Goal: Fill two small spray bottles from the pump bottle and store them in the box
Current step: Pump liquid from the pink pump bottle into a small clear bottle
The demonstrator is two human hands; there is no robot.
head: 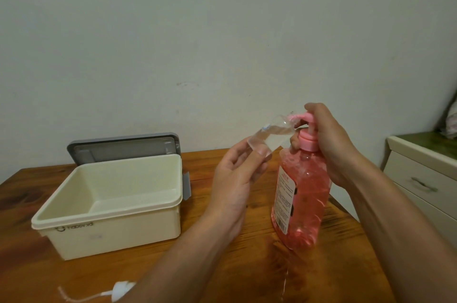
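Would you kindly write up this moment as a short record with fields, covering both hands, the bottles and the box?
left hand: holds the small clear bottle by its base, tilted, mouth at the pump spout
right hand: grips the pump head of the pink pump bottle, which stands upright on the table
box: open, no spray bottle in it
lid: grey, propped upright behind the box
spray cap: white, with tube, lying on the table near the front edge
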